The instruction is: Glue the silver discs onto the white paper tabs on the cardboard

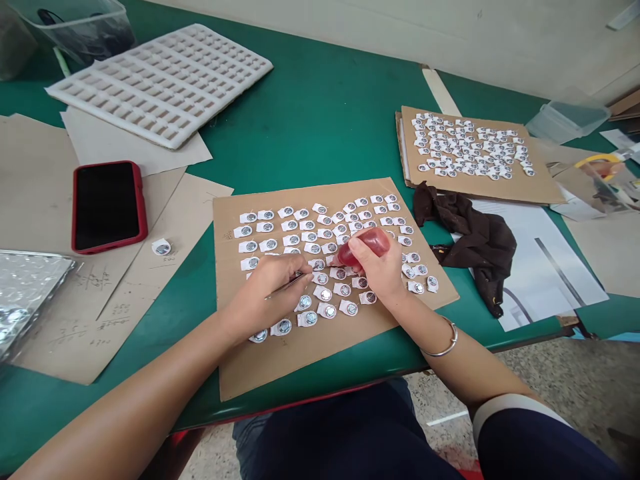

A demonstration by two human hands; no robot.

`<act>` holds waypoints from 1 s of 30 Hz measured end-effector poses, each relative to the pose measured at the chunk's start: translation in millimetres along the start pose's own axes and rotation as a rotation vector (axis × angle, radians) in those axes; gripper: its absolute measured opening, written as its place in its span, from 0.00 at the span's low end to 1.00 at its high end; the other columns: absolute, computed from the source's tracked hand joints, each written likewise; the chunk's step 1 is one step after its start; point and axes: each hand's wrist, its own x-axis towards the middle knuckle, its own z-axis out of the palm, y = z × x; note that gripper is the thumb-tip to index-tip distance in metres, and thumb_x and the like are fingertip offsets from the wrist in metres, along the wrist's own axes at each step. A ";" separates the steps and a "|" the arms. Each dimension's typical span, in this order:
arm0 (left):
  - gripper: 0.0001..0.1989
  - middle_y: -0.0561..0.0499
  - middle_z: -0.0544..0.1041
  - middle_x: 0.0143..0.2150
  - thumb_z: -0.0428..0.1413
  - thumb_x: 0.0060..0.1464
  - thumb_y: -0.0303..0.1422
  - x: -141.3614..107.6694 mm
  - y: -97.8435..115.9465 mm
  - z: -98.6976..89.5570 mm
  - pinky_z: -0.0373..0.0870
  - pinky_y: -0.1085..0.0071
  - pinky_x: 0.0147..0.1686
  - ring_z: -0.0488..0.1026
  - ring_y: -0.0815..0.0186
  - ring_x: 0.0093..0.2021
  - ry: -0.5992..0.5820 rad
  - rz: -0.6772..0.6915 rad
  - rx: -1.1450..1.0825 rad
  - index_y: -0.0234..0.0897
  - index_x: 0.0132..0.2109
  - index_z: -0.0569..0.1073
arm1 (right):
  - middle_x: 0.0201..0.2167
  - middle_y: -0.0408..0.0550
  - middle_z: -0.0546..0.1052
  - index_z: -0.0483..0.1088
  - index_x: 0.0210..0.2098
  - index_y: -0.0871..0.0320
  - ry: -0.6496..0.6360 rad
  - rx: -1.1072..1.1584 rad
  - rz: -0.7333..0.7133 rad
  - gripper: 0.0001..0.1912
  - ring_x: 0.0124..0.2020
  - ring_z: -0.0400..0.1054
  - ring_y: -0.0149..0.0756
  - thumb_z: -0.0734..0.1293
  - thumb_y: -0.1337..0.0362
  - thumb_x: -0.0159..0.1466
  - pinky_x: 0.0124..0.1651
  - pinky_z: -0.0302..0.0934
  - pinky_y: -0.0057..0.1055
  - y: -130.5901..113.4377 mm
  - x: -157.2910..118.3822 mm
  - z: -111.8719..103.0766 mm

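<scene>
A brown cardboard sheet [250, 373] lies on the green table in front of me, with rows of small white pieces bearing round silvery discs [307, 319]. My left hand [273, 290] is closed on a thin metal tool [284, 287], its tip by a piece in the middle rows. In my right hand [381, 267] is a small red squeeze bottle [373, 243], tilted with its nozzle pointing left and down, close to the tool's tip. Whether the nozzle touches a piece cannot be made out.
A second cardboard [530, 190] with similar pieces lies at the back right, near a dark cloth [480, 233] and printed paper [565, 267]. A phone [107, 207], a white gridded tray [165, 83] and a plastic box [95, 33] are on the left.
</scene>
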 end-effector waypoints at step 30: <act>0.06 0.52 0.75 0.28 0.52 0.53 0.31 1.3 -6.3 0.5 0.62 0.74 0.23 0.71 0.67 0.28 -0.002 -0.095 -0.093 0.36 0.33 0.72 | 0.23 0.43 0.71 0.69 0.31 0.56 -0.011 -0.060 -0.029 0.14 0.24 0.66 0.30 0.68 0.53 0.53 0.27 0.65 0.30 0.5 -0.5 1.3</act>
